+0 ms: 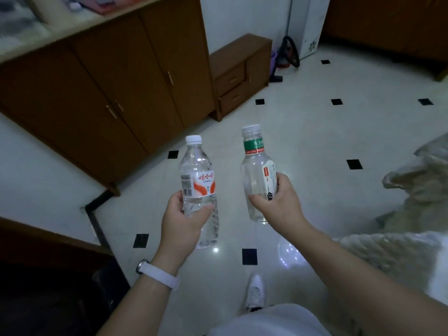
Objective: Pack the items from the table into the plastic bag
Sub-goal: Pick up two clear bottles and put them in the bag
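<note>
left hand (180,223) wrapped around red-label water bottle (199,190), upright. right hand (278,202) clasping green-label bottle (257,173), upright. plastic bag (417,190) at right, apart from both.

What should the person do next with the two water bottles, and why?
Probably carry the right hand and its green-labelled bottle rightward to the crumpled plastic bag, since the bag lies on that side. The left hand holds the red-labelled bottle upright, and both bottles are in the air over the floor, not packed yet.
</note>
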{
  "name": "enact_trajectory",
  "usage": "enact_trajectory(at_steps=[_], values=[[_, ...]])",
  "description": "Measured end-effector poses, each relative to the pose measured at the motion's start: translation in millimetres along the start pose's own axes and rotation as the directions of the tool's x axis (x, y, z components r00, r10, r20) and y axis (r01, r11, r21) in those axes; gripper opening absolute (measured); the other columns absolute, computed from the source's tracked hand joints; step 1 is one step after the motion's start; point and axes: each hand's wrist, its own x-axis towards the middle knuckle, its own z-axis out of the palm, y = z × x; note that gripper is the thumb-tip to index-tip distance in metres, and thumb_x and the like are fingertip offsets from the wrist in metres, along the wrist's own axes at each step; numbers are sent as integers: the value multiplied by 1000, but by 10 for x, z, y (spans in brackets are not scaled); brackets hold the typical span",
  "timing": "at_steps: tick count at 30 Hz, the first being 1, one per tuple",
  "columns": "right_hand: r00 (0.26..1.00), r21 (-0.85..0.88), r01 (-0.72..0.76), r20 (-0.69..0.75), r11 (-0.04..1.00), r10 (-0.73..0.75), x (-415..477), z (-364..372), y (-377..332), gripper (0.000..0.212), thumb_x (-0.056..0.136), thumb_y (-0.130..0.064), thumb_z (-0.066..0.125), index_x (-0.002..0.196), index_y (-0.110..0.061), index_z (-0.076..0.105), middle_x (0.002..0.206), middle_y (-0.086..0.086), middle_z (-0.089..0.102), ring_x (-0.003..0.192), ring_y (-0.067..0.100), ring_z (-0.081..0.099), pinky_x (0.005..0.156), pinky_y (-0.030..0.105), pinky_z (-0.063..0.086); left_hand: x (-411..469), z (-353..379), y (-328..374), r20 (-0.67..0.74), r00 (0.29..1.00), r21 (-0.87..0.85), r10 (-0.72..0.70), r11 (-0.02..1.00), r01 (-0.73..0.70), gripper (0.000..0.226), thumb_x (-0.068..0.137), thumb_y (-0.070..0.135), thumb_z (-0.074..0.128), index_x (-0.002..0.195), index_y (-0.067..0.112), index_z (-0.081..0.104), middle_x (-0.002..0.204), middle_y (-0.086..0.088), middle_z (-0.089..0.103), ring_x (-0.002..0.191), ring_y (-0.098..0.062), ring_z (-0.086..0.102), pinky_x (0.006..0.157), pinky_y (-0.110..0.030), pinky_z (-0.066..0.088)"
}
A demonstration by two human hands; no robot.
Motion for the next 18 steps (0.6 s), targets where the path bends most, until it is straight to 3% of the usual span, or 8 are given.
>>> enact_trajectory(at_steps=[5,12,18], values=[[994,6,20,-104,1000,-19,743,-117,-315,46,73,-24,76,110,-20,49,95,-1,60,78,7,58,50,8,41,717,220,306,45,998,-43,40,998,-38,40,82,17,78,110,36,57,103,13,71,88,-1,70,68,-19,54],[977,-37,-44,-210,998,35,1611,-60,-363,46,73,-23,76,110,-21,49,92,0,61,78,12,60,60,22,44,1894,501,498,152,987,-37,58,998,-53,40,82,14,79,109,36,57,102,13,71,87,-2,70,72,-24,56],[937,-15,-128,-328,992,116,2698,144,-526,43,73,-22,78,107,-18,51,89,-1,60,75,11,59,59,23,44,3238,751,597,251,967,-51,42,998,-30,38,81,13,79,103,34,57,98,11,71,79,1,69,60,-13,51]])
